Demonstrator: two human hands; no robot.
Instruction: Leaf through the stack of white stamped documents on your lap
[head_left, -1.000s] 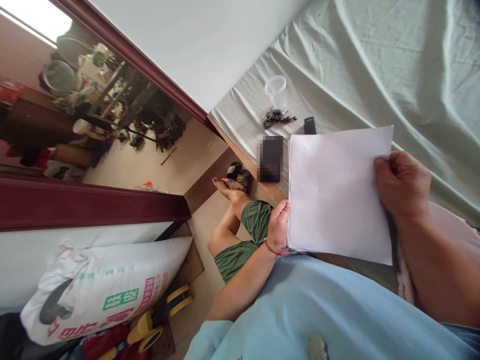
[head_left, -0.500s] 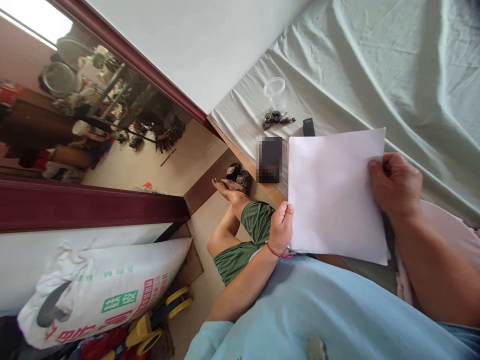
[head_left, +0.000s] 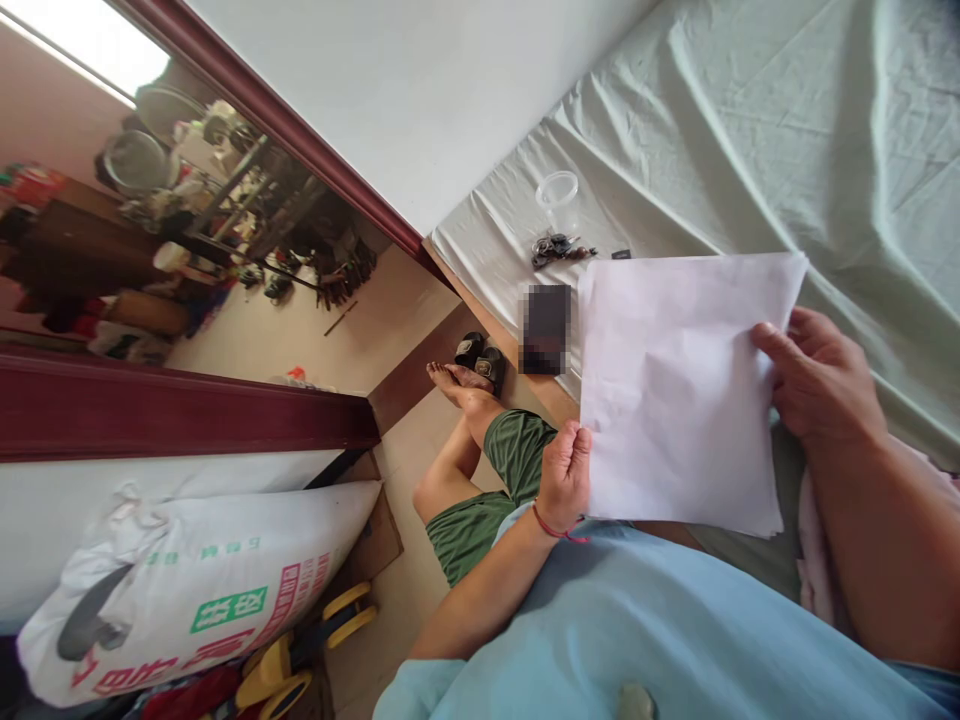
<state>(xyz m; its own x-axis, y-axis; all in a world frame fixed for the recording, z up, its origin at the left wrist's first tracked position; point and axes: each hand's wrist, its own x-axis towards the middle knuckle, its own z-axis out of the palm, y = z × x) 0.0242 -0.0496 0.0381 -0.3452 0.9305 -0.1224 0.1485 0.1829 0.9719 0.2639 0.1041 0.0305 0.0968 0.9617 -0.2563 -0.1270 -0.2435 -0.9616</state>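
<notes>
A stack of white paper sheets (head_left: pixel 675 400) is held up over my lap, a few lower edges slightly fanned. My left hand (head_left: pixel 566 475) pinches the stack's left edge near the lower corner, thumb on top. My right hand (head_left: pixel 825 375) grips the right edge near the upper corner, its thumb on the top sheet and its fingers behind, partly hidden. The top sheet bulges and creases near its middle. Just left of the paper lies a dark blurred-out rectangular object (head_left: pixel 546 328).
On the bed sheet (head_left: pixel 750 150) stand a clear plastic cup (head_left: pixel 559 200), a bunch of keys (head_left: pixel 559 250) and a small black object (head_left: pixel 621 255), partly covered by the paper. A white sack (head_left: pixel 210 580) leans at lower left. Slippers (head_left: pixel 480 355) lie on the floor.
My right hand has moved right and slightly down, bending the paper, whose upper right corner now reaches further right. The paper now covers more of the small black object.
</notes>
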